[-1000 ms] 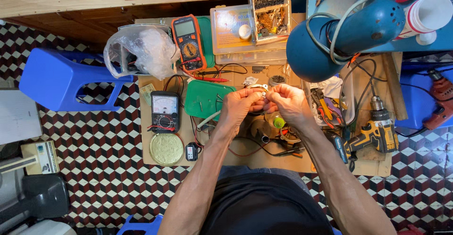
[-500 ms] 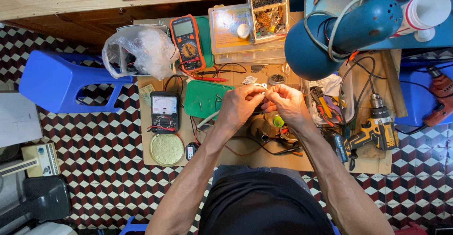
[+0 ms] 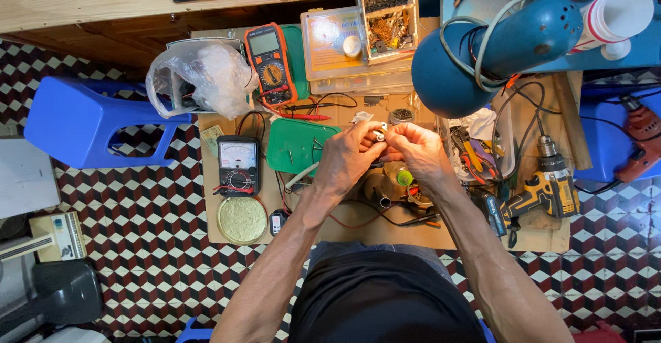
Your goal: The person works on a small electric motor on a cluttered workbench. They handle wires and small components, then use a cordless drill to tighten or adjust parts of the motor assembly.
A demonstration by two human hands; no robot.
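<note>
The small white part [image 3: 378,134] sits pinched between both hands above the middle of the bench [image 3: 358,229]. The left hand [image 3: 351,157] clamps it from the left, the right hand [image 3: 416,152] closes on its right end; its long axis cannot be told.

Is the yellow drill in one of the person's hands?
No, the yellow drill lies on the table's right side, apart from both hands, which pinch a small white part.
</note>
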